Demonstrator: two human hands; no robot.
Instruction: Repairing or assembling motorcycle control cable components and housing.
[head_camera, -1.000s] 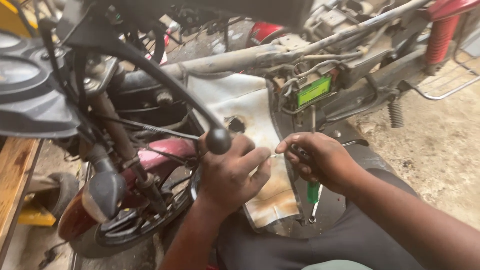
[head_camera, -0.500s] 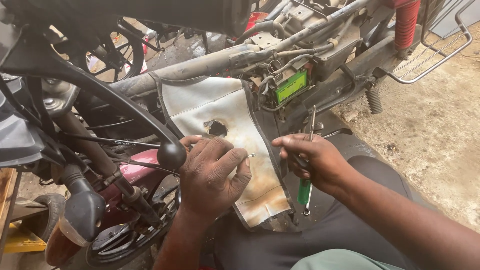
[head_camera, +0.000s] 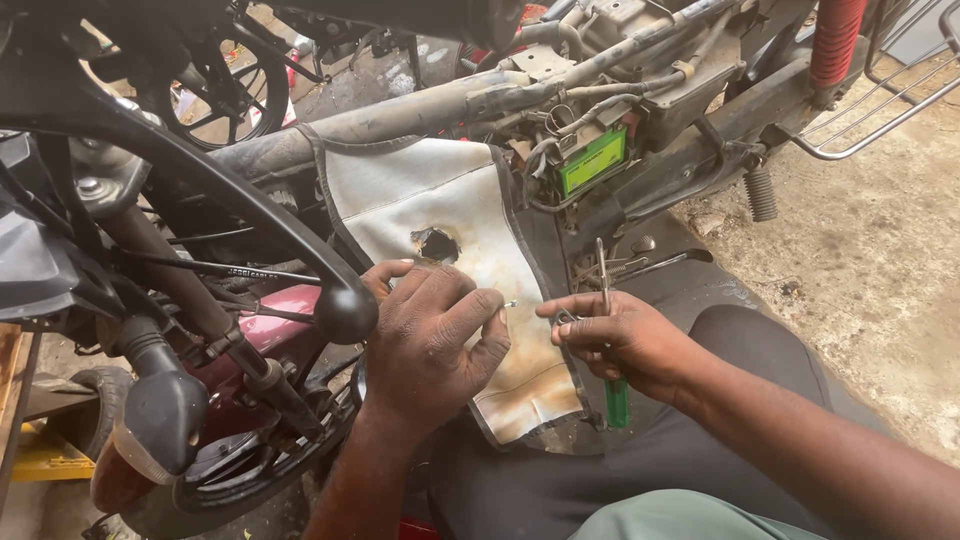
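Observation:
My left hand (head_camera: 432, 340) pinches a small screw (head_camera: 509, 304) between thumb and forefinger, resting on a stained white cover sheet (head_camera: 430, 195) with a burnt hole (head_camera: 436, 244) that hangs from the motorcycle frame tube (head_camera: 420, 110). My right hand (head_camera: 625, 340) grips a screwdriver (head_camera: 610, 330) with a green handle, its metal shaft pointing up toward the frame. A small metal piece sits at my right fingertips. The two hands are a few centimetres apart.
A green-topped battery (head_camera: 592, 160) sits among wires in the frame. A black handlebar end (head_camera: 345, 312) and turn signal (head_camera: 160, 420) stand at the left. A red shock absorber (head_camera: 835, 40) and chrome rack (head_camera: 890, 100) are at the upper right, concrete floor (head_camera: 880, 260) beyond.
The view shifted, so the motorcycle sits lower and further left in frame. My left hand now shows the screw at its fingertips, closer to my right hand.

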